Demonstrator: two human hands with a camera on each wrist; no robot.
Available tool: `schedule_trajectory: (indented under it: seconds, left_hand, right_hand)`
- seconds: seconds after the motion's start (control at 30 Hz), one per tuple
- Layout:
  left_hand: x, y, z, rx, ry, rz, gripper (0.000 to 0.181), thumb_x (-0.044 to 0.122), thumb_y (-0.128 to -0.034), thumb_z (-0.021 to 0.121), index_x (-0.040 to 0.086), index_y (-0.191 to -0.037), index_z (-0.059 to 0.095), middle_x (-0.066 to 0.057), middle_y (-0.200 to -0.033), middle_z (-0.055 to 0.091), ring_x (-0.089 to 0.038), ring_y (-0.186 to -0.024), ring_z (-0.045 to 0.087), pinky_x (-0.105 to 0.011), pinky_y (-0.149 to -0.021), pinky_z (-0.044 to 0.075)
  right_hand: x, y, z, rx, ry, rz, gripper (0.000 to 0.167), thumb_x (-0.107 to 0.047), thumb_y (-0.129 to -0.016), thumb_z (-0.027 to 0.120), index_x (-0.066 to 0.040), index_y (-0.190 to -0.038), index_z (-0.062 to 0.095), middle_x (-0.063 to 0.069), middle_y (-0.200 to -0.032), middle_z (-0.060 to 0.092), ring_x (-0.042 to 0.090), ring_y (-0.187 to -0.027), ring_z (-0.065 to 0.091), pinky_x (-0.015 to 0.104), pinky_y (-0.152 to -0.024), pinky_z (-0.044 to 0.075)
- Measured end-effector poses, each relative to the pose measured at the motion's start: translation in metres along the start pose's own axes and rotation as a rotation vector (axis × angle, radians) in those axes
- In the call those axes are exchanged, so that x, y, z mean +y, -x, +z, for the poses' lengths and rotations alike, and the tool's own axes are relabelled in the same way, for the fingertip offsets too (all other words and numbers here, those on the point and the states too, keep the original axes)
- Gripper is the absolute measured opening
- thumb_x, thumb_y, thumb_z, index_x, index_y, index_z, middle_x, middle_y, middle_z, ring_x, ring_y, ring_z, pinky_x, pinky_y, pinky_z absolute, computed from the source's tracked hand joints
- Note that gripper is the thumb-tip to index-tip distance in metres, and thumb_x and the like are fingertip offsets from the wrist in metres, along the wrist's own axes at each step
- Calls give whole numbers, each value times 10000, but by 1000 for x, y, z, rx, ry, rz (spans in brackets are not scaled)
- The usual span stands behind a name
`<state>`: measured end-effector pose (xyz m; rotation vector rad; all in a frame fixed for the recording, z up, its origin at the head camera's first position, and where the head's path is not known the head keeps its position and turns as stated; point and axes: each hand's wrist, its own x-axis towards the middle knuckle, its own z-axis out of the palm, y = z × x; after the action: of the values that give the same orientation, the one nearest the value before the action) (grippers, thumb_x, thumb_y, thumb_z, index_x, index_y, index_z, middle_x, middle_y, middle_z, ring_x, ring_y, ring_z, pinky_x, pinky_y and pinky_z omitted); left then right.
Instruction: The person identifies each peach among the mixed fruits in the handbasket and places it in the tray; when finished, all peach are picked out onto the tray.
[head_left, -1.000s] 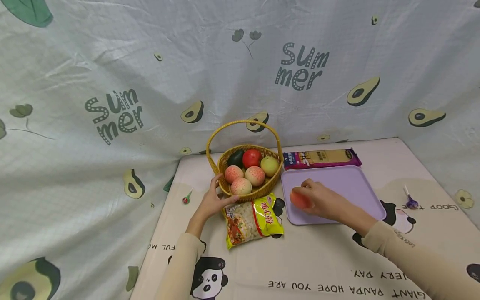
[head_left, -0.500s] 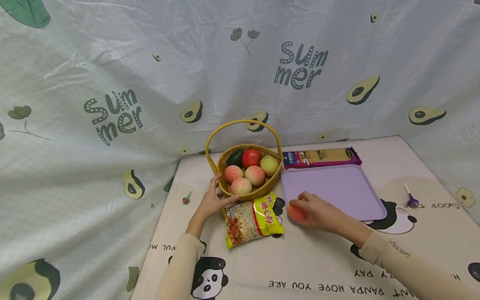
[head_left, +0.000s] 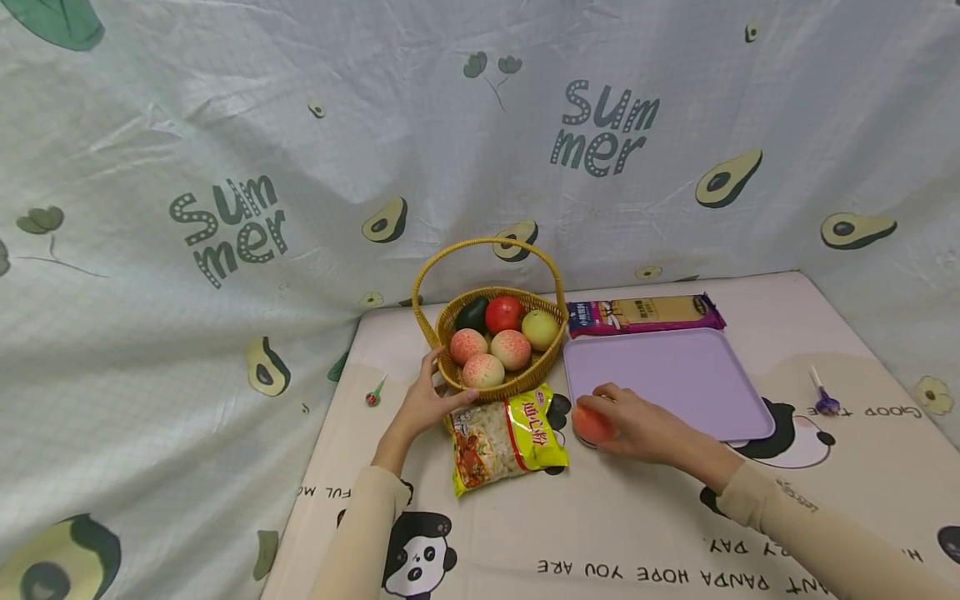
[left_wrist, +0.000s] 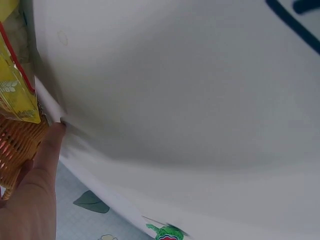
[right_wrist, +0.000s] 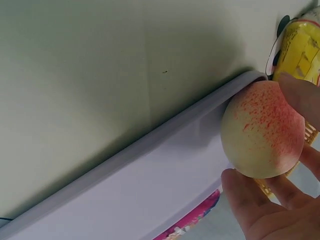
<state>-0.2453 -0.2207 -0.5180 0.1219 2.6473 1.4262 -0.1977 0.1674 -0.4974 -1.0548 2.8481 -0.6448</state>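
Note:
My right hand [head_left: 637, 425] grips a pink-and-cream peach [right_wrist: 262, 129] at the near left corner of a lilac tray [head_left: 675, 367]. In the right wrist view the thumb lies over the peach and the fingers support its other side. My left hand [head_left: 423, 408], fingers spread and fairly straight, touches the near left side of a wicker basket [head_left: 525, 385]. The basket holds several fruits: more peaches [head_left: 482, 371], a red round fruit [head_left: 504, 314], a yellow-green one [head_left: 540, 330] and a dark green one [head_left: 472, 315]. In the left wrist view the thumb [left_wrist: 47, 150] points straight out.
A yellow pasta bag [head_left: 506, 442] lies in front of the basket. Behind the tray is a long purple noodle packet [head_left: 645, 315]. One lollipop [head_left: 374, 395] lies at the left, another [head_left: 826, 403] at the right. A printed curtain [head_left: 450, 150] hangs behind the table.
My right hand has lowered the peach toward the tray's near left corner, coming slightly nearer and left, then holding there. The left hand has stayed at the basket.

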Motion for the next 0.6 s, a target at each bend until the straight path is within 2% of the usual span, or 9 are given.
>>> schedule_trajectory:
  seconds: [0.43,0.6]
  left_hand:
    - [1,0,0,-1,16,-8,1080,464,-847,859,313,-1646,149,-199,-1710,233,-488,-1462,444,-576,-1209,394]
    - [1,1,0,-5,29,-10,1079,455,-848,860,317,-1644,145,-202,-1711,229,-491,-1471,430,-573,-1211,391]
  right_hand:
    - [0,2,0,10,17,35,737,-216,-778,934,-168,-1429,592,213,-1423,570,398,-1173,634,556,-872,627]
    - [1,3,-1,20,30,27,747,-199,-781,931,-155,-1437,577,247,-1464,538,432,-1209,613,569,-868,624]
